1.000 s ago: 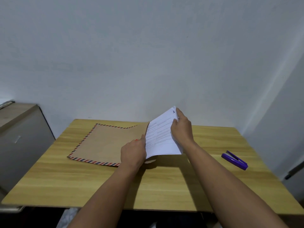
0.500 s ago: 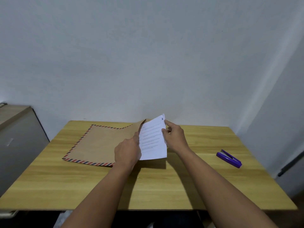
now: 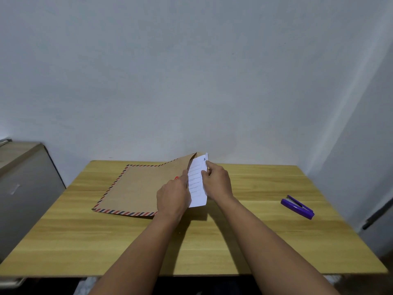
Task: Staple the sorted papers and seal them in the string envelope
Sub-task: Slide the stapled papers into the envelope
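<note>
— Papers (image 3: pixel 196 184) where?

— Centre of the wooden table (image 3: pixel 265 231), half inside the mouth of the kraft envelope (image 3: pixel 140 188) with the red-and-blue striped border. Right hand (image 3: pixel 217 184) at 3 o'clock of the sheets, fingers curled, pinching their right edge. Left hand (image 3: pixel 173 198) at 9 o'clock, curled over the envelope's open lip, holding it up.

— Handling?

— Probably light and floppy; thin stack, prone to buckling if pushed from one corner. Best gripped along the trailing edge, fed flat. Envelope stiffer, yet creasable at the lifted flap.

— Stapler?

— Purple stapler (image 3: pixel 297 207), lying untouched at 3 o'clock, well apart from both hands.
</note>
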